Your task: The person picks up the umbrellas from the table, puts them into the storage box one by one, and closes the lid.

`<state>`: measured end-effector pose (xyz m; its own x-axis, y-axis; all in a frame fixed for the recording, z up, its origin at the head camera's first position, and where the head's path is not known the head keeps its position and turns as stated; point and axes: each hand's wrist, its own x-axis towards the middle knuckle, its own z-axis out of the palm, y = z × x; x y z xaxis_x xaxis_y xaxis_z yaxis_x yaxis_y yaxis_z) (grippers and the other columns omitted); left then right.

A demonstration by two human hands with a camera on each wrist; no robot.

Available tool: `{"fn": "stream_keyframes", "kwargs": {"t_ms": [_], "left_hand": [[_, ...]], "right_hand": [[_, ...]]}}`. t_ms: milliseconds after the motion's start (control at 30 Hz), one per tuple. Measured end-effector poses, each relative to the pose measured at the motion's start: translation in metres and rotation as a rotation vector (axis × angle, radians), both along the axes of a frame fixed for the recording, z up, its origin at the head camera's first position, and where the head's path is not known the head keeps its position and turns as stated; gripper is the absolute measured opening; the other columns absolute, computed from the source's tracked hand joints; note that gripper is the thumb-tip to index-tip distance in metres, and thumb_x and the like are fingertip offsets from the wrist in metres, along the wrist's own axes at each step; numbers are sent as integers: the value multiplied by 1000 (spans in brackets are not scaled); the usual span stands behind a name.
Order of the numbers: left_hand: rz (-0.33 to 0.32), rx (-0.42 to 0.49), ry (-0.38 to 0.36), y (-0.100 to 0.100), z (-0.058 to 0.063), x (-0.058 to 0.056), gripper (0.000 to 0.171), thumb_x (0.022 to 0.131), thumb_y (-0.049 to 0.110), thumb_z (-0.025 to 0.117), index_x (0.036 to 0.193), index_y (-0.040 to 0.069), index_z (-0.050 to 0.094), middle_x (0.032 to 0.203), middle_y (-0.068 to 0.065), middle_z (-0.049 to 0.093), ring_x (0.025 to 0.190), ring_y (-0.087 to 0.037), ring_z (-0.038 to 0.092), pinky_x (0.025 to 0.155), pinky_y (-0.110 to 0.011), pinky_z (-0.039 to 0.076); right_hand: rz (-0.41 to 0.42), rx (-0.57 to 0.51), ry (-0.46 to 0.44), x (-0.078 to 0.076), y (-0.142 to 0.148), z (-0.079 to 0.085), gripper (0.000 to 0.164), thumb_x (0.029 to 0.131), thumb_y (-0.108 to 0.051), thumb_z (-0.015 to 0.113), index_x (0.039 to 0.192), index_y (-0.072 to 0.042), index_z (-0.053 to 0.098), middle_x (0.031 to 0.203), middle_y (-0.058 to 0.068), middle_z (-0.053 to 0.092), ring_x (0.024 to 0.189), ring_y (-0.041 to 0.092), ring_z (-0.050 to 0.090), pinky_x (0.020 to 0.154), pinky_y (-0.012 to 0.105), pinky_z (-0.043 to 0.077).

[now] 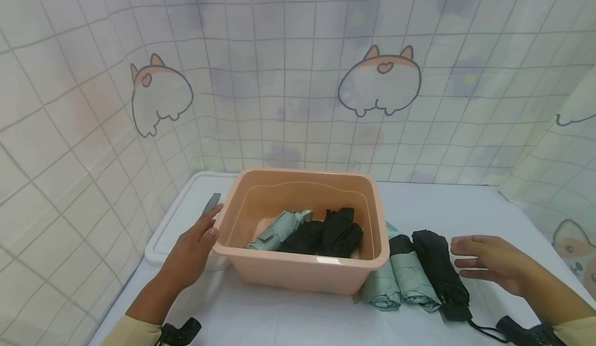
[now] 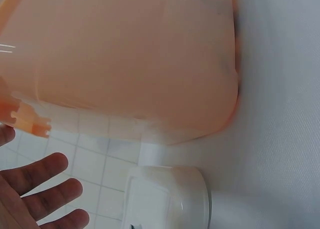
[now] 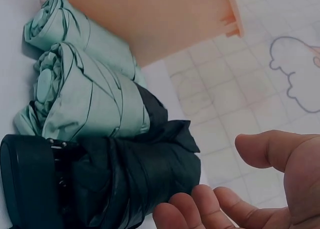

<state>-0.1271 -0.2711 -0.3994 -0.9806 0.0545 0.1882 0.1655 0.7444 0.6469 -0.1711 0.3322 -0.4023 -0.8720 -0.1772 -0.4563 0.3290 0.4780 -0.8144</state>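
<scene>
A peach plastic bin (image 1: 302,276) stands in the middle of the head view. Inside it lie a folded mint umbrella (image 1: 278,232) and black folded umbrellas (image 1: 342,232). My left hand (image 1: 193,247) is at the bin's left rim, fingertips by the edge; in the left wrist view its fingers (image 2: 52,194) are spread and relaxed beside the bin wall. To the right of the bin lie two mint folded umbrellas (image 1: 412,279) and a black folded umbrella (image 1: 440,271). My right hand (image 1: 489,263) hovers just right of that black umbrella, fingers loosely extended, holding nothing.
Behind my left hand, a white lidded box (image 1: 181,222) with a grey strip on top stands at the left. A white cloth (image 1: 288,320) covers the table. Grid-patterned curtains (image 1: 298,103) with cartoon drawings enclose the back and sides.
</scene>
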Motion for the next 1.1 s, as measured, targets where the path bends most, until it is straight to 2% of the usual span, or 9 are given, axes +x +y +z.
{"fn": "stream_keyframes", "kwargs": {"t_ms": [533,800,967,1100], "left_hand": [[-2,-3,11,0,0,1,55,111,46,33,163,28,27,148,-22,52,126,-47,57,93,-68,48],[-2,-1,5,1,2,1,55,111,46,33,163,28,27,148,-22,52,127,-47,57,94,-69,48],[2,-5,-1,1,2,1,55,111,47,32,163,30,27,149,-22,52,127,-47,57,93,-69,48],[2,-2,-4,1,2,1,55,111,47,32,163,31,27,149,-22,52,127,-47,56,93,-69,48]], "right_hand": [[-37,35,-93,-2,7,-20,80,105,-42,57,148,19,28,146,41,40,120,47,60,94,51,54],[-29,46,-107,-1,7,-27,72,106,-36,55,145,19,33,141,40,46,116,45,61,94,52,54],[-26,67,-132,-1,6,-30,80,102,-41,62,142,22,34,136,38,52,119,49,59,94,53,54],[-20,71,-144,-1,6,-33,85,100,-43,65,141,24,33,135,37,54,118,48,59,93,51,55]]}}
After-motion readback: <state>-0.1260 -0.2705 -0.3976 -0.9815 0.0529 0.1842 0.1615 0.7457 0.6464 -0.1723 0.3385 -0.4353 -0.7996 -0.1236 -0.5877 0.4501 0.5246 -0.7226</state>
